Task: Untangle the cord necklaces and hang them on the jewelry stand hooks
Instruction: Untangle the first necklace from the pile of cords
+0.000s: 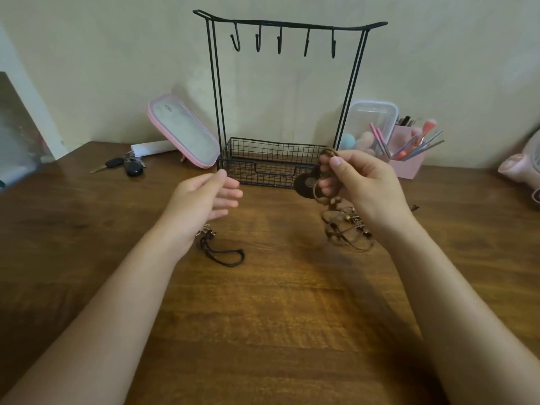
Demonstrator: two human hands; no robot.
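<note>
Right hand: your right hand [359, 182] grips the tangled brown cord necklaces [347, 232]; a dark heart-shaped pendant [305, 185] hangs beside your fingers.
Left hand: your left hand [204, 197] hovers with its fingers relaxed and holds nothing.
Loose cord: a black cord necklace [223, 254] lies on the brown wooden table [277, 317], under your left wrist.
Stand: the black wire jewelry stand [355, 83], with its hooks [279, 42] and mesh basket, stands behind your hands.

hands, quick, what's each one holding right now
Left hand: open, holds nothing.
Right hand: pinches the tangled brown cords, lifted partly off the table.
</note>
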